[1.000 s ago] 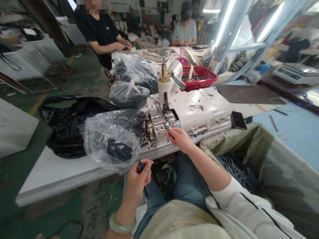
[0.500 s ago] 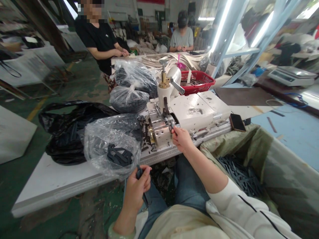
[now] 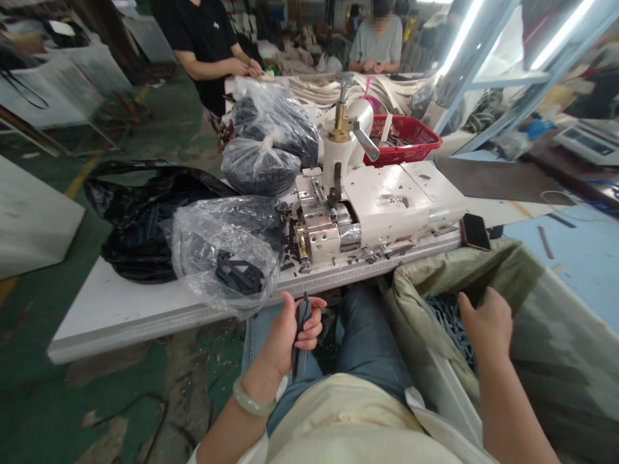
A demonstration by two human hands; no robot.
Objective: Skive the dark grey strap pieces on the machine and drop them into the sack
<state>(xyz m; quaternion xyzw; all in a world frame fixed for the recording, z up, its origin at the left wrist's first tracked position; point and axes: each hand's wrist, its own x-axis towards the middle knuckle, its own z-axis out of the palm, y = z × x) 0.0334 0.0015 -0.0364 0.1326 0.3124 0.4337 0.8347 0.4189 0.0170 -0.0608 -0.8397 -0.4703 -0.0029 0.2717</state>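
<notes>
My left hand (image 3: pixel 293 328) is closed around a small bunch of dark blue-grey strips (image 3: pixel 302 316), held above my lap in front of the table edge. My right hand (image 3: pixel 486 325) is over the cloth-lined bin (image 3: pixel 527 277) on the right, thumb apart from the fingers. Nothing shows in it, though its fingertips are partly hidden. Below it lies a heap of similar strips (image 3: pixel 447 322). In front of me stands a cream machine (image 3: pixel 329 238) with a metal roller and a brass-collared post. Left of it, a clear plastic bag (image 3: pixel 203 238) lies with its mouth towards me, more strips inside.
A black plastic bag (image 3: pixel 140 251) and tied clear bags (image 3: pixel 261 164) sit on the left. Beyond the machine is a red basket (image 3: pixel 406 154). A phone (image 3: pixel 475 231) lies at the table's right end. Two people work at the back table.
My right hand has left the machine's roller and moved right, over the bin. My left hand, still holding strips, has turned and shifted slightly up and right. The view has tilted down.
</notes>
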